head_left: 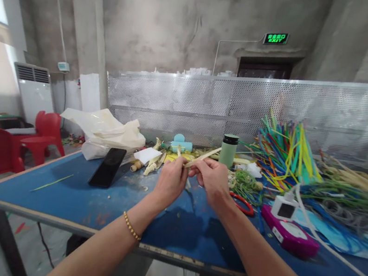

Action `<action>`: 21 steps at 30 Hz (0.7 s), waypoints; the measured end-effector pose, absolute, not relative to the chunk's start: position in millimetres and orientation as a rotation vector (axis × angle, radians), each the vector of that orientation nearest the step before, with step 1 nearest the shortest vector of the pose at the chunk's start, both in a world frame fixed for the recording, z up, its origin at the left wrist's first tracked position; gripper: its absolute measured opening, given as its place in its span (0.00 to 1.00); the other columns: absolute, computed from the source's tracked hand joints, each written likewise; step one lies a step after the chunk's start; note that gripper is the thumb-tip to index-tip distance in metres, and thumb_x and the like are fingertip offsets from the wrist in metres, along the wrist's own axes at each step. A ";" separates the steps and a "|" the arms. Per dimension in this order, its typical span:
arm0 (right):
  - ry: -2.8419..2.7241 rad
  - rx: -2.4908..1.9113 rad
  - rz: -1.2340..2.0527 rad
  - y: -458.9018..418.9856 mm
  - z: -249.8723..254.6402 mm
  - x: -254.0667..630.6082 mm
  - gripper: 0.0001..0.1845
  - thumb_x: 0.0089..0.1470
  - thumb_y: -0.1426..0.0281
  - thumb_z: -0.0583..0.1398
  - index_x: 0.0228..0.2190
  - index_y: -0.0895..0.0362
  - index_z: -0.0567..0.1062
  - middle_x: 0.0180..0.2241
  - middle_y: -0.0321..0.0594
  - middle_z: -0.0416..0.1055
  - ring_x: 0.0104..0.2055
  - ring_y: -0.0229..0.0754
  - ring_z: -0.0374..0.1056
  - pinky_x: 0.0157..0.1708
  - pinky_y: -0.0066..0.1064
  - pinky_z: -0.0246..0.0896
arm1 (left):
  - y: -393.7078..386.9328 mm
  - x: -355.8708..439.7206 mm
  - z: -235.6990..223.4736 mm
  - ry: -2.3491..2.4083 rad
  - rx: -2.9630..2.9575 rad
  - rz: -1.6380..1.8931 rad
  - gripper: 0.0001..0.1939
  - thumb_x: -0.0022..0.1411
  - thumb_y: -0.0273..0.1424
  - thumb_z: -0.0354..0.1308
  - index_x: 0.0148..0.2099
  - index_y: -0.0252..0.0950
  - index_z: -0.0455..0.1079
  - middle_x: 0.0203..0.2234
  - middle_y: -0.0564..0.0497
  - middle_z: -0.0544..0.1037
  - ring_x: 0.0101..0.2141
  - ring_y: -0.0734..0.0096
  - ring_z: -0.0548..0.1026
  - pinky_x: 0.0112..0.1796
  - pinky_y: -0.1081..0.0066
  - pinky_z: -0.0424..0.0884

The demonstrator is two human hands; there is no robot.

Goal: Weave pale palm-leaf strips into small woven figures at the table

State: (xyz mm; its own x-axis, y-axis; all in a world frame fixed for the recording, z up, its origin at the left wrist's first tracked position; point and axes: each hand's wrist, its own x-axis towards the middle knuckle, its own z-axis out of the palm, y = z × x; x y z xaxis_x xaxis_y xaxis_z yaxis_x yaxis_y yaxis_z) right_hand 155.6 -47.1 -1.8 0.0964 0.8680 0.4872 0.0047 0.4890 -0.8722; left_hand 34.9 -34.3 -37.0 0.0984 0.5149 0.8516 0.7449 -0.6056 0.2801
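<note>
Above the blue table [64, 198], my left hand [170, 180] is closed around a pale, flat plant-like strip [210, 153]. My right hand [212, 180] pinches the same strip close beside the left one, fingertips nearly meeting. One end of the strip points up and to the right, past my right hand. Another narrow end pokes up over my left fist, and a thin piece hangs below it. Just how the pieces join between my fingers is hidden. Red-handled scissors [245, 205], partly hidden, lie right of my right hand.
A black phone [107, 167] lies left, by a whitish plastic bag [109, 137]. Behind my right hand stands a green bottle [228, 152]. Colourful strips [291, 151], green cords [247, 184] and a magenta power strip [290, 233] with a white charger [284, 207] crowd the right.
</note>
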 end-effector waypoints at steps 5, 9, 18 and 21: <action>-1.260 -0.742 0.987 -44.4 -8.6 152.8 0.08 0.37 0.71 0.59 0.13 0.58 0.67 0.11 0.33 0.65 0.10 0.29 0.48 0.11 0.25 0.39 | -35.0 32.6 -33.1 -1.290 -2.096 -1.733 0.12 0.61 0.22 0.45 0.43 0.36 0.65 0.31 0.49 0.75 0.31 0.67 0.70 0.34 0.70 0.62; -1.270 -0.733 1.083 -42.4 -9.5 154.6 0.08 0.39 0.69 0.57 0.15 0.59 0.69 0.11 0.34 0.65 0.10 0.30 0.51 0.11 0.24 0.42 | -35.0 32.4 -31.7 -1.307 -2.135 -1.750 0.12 0.60 0.22 0.46 0.43 0.36 0.67 0.29 0.49 0.74 0.29 0.68 0.70 0.33 0.70 0.61; -1.354 -0.838 1.156 -41.1 -13.3 146.9 0.08 0.41 0.69 0.56 0.17 0.59 0.70 0.10 0.31 0.61 0.10 0.28 0.48 0.11 0.23 0.38 | -35.6 29.4 -24.9 -1.346 -2.213 -2.154 0.09 0.60 0.29 0.50 0.35 0.34 0.72 0.22 0.52 0.73 0.24 0.73 0.67 0.29 0.73 0.60; -1.373 -0.832 1.146 -39.3 -13.9 147.6 0.09 0.42 0.67 0.55 0.17 0.59 0.70 0.11 0.31 0.61 0.10 0.28 0.48 0.10 0.23 0.37 | -32.7 27.3 -23.6 -1.303 -2.299 -2.297 0.12 0.60 0.31 0.49 0.34 0.33 0.73 0.18 0.54 0.70 0.21 0.74 0.66 0.26 0.74 0.60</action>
State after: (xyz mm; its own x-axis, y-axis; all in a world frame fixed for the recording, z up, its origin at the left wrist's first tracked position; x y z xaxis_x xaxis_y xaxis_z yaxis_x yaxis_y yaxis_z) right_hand 147.6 -39.3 -13.9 -0.1440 0.9431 0.2996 -0.1262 0.2828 -0.9509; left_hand 27.3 -32.7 -23.6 -0.1011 0.7042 0.7028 0.2420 -0.6678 0.7039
